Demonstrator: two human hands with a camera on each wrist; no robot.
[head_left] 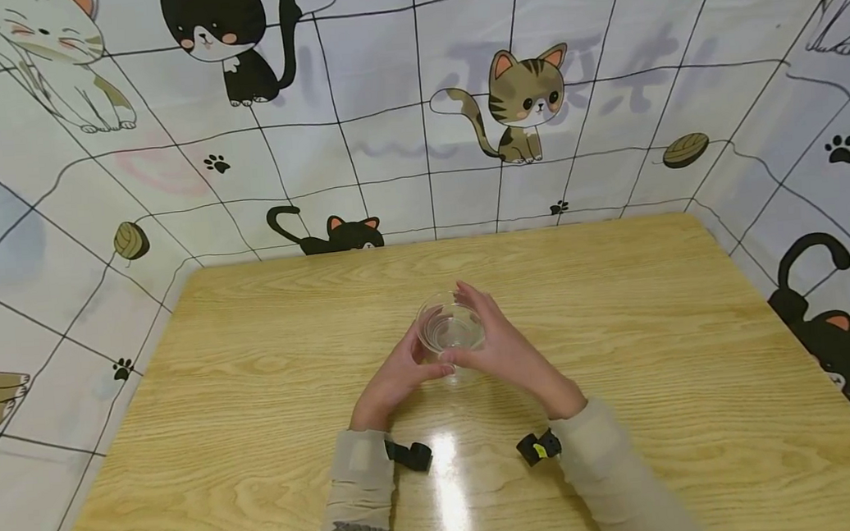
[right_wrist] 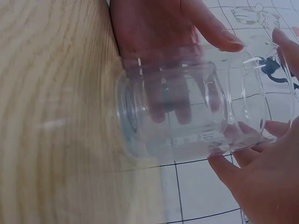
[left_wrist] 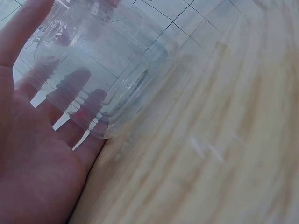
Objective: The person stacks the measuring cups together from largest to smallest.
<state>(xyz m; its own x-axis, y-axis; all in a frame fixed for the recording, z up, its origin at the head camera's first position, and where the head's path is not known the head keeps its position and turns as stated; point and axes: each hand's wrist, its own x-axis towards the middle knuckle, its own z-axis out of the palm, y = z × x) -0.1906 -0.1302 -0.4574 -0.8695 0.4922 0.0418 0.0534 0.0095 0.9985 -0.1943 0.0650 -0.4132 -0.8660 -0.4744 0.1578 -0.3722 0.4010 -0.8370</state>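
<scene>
A clear glass jar (head_left: 446, 335) stands upright around the middle of the wooden table, its round mouth facing up. My left hand (head_left: 396, 380) holds its left side, thumb at the near side; in the left wrist view the fingers show along the glass (left_wrist: 124, 60). My right hand (head_left: 503, 344) grips the upper part from the right, its thumb across the near side and its fingers behind the rim. The right wrist view shows the jar (right_wrist: 201, 128) sideways, its base close to the tabletop, with both hands around it.
The wooden table (head_left: 266, 326) has a bright light reflection in front of the jar. A white cloth (head_left: 382, 71) printed with cats, paw prints and grid lines hangs behind the table and along both sides. Black camera straps (head_left: 411, 456) sit on both wrists.
</scene>
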